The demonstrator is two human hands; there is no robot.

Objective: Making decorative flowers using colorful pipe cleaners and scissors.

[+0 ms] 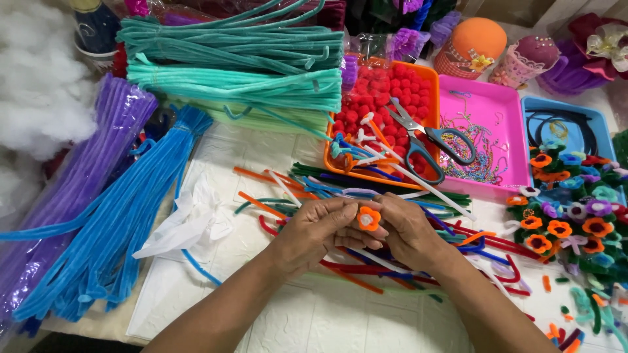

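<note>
Head view: at the centre of the frame the left hand and the right hand meet, each grip clamped on a small orange pipe-cleaner flower held between the fingertips above the white bench; loose pipe cleaners lie beneath; scissors rest across the orange tray of red pompoms, upper centre; finished flowers sit at right; blue pipe cleaners lie at left.

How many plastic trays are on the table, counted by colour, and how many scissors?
Orange tray: 1
Pink tray: 1
Blue tray: 1
Scissors: 1
Total: 4
</note>
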